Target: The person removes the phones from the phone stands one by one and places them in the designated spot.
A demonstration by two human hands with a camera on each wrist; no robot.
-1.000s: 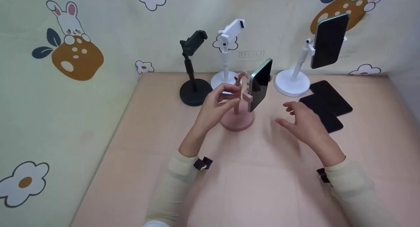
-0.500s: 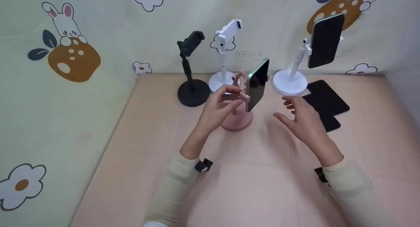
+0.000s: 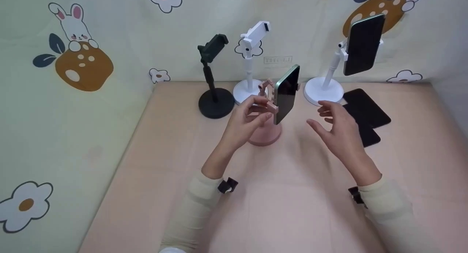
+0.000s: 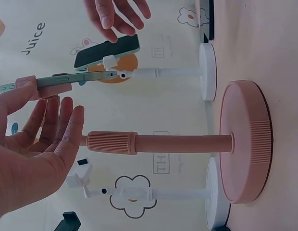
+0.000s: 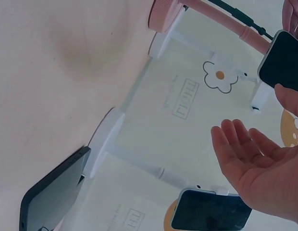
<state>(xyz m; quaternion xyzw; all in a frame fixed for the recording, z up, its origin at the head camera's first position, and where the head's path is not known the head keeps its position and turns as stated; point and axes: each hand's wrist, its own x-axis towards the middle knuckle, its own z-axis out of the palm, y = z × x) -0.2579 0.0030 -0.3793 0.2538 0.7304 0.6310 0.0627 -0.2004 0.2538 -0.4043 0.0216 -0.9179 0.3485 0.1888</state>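
A pink phone stand (image 3: 264, 134) with a round base holds a green-edged phone (image 3: 287, 94) tilted in its clamp. My left hand (image 3: 243, 123) pinches the near side of that clamp (image 4: 56, 90), thumb on one side and fingers behind. The stand's ribbed collar (image 4: 112, 142) and post show in the left wrist view. My right hand (image 3: 338, 130) hovers to the right of the phone, apart from it, with relaxed fingers (image 5: 235, 144) and nothing held. The back of the clamp is partly hidden by the phone.
Behind stand a black phone stand (image 3: 215, 103) and a white phone stand (image 3: 249, 64). Back right, another white stand (image 3: 324, 91) bears a phone (image 3: 364, 44). Two dark phones (image 3: 367, 106) lie overlapping on the table (image 3: 285, 209) near my right hand. A patterned wall (image 3: 128, 37) closes the back.
My left hand has shifted slightly right from beside the pink stand's post onto its clamp. My right hand has moved a little forward. The phone and stands keep their places.
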